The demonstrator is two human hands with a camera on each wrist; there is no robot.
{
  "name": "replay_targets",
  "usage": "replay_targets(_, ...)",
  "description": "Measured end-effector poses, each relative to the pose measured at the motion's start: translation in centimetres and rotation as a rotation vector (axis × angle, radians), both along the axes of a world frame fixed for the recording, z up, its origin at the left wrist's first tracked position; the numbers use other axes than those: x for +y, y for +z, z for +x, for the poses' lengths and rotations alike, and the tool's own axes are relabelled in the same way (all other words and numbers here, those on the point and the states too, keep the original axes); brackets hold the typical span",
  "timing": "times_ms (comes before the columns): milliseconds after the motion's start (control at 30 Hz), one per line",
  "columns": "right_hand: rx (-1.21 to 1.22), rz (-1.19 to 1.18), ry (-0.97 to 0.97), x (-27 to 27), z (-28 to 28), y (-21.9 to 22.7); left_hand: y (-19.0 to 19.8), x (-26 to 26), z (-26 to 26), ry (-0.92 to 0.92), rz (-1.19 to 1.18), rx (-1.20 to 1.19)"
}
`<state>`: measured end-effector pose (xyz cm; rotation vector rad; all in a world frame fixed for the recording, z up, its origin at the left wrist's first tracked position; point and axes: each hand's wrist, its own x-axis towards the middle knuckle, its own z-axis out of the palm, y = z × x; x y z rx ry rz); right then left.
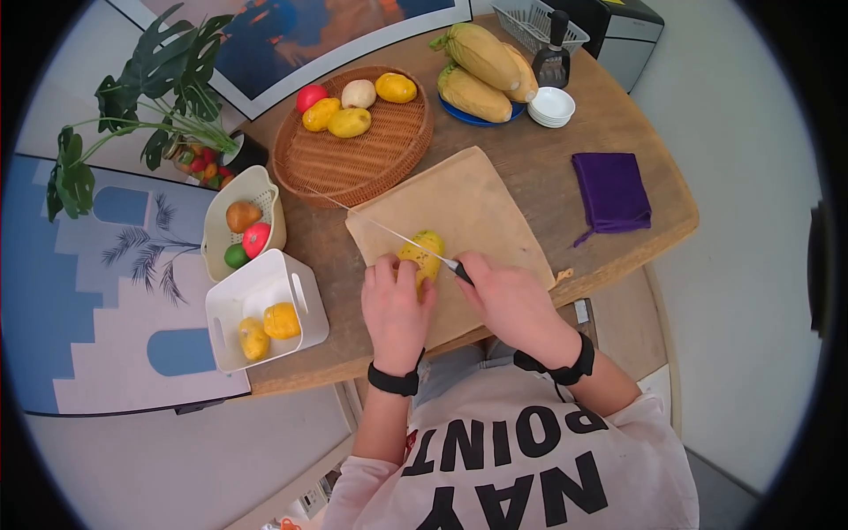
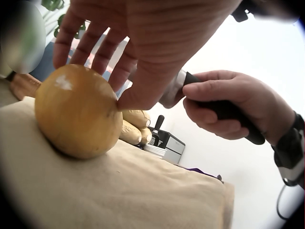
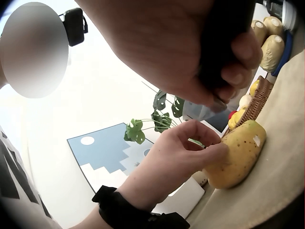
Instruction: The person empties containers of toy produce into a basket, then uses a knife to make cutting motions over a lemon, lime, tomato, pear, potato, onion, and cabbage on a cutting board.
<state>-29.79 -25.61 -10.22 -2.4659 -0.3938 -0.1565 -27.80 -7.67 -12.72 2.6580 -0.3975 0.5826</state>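
A yellow mango point(image 1: 428, 243) with dark specks lies on a beige board point(image 1: 468, 190) at the table's front. My left hand point(image 1: 396, 309) holds it from the near left side, with fingertips and thumb on its skin in the left wrist view. My right hand point(image 1: 517, 305) grips the black handle of a knife point(image 2: 224, 112). In the head view the long thin blade crosses over the mango and points to the far left. From the right wrist, the mango point(image 3: 240, 152) shows a small pale patch on top, and the right hand covers much of the knife.
Left of the board stand a white bin point(image 1: 305, 296) with two yellow fruits and a cream basket point(image 1: 276, 208) with mixed fruit. A round wicker tray point(image 1: 353, 163) holds more fruit behind. Squash-like vegetables point(image 1: 481, 57), small white dishes point(image 1: 554, 104) and a purple pouch point(image 1: 612, 190) lie toward the right.
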Motion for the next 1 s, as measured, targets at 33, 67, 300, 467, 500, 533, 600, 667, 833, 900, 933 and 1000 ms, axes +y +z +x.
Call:
replay_targets(33, 0.04, -0.026, 0.009, -0.1, 0.1, -0.2, 0.0, 0.0, -0.1, 0.002, 0.005, -0.007)
replay_targets(67, 0.079, -0.05, 0.02, -0.1, 0.2, -0.7, 0.0, 0.0, -0.1, 0.006, 0.011, -0.015)
replay_targets(300, 0.101, 0.028, 0.0, 0.2, -0.2, -0.5, -0.2, 0.4, -0.3, -0.008, -0.012, -0.04)
replay_targets(467, 0.134, -0.022, 0.007, 0.2, 0.1, -1.3, 0.1, 0.3, -0.2, -0.007, -0.025, -0.038)
replay_targets(500, 0.158, -0.045, 0.011, 0.1, 0.2, -1.3, 0.2, 0.4, 0.0, -0.009, -0.032, -0.04)
replay_targets(533, 0.134, -0.03, 0.012, 0.1, 0.2, -0.9, 0.2, 0.4, -0.1, -0.007, -0.039, -0.035)
replay_targets(600, 0.094, 0.002, 0.013, 0.2, -0.3, 0.0, 0.1, 0.5, -0.5, 0.0, -0.046, -0.019)
replay_targets(667, 0.097, 0.014, 0.008, 0.4, -0.2, -0.8, 0.3, 0.4, -0.4, -0.002, -0.053, -0.025)
replay_targets(833, 0.152, -0.001, 0.028, 0.3, 0.2, -1.7, 0.5, 0.5, -0.2, 0.004, -0.057, -0.038)
replay_targets(900, 0.149, 0.051, 0.02, 0.5, -0.2, -0.8, 0.3, 0.6, -0.8, 0.011, -0.064, -0.02)
replay_targets(933, 0.121, 0.071, 0.019, 0.6, -0.2, -0.8, 0.4, 0.6, -0.7, 0.012, -0.067, -0.016)
replay_targets(1000, 0.062, 0.11, 0.016, 0.8, -0.1, -1.2, 0.4, 0.5, -0.5, 0.012, -0.068, -0.015)
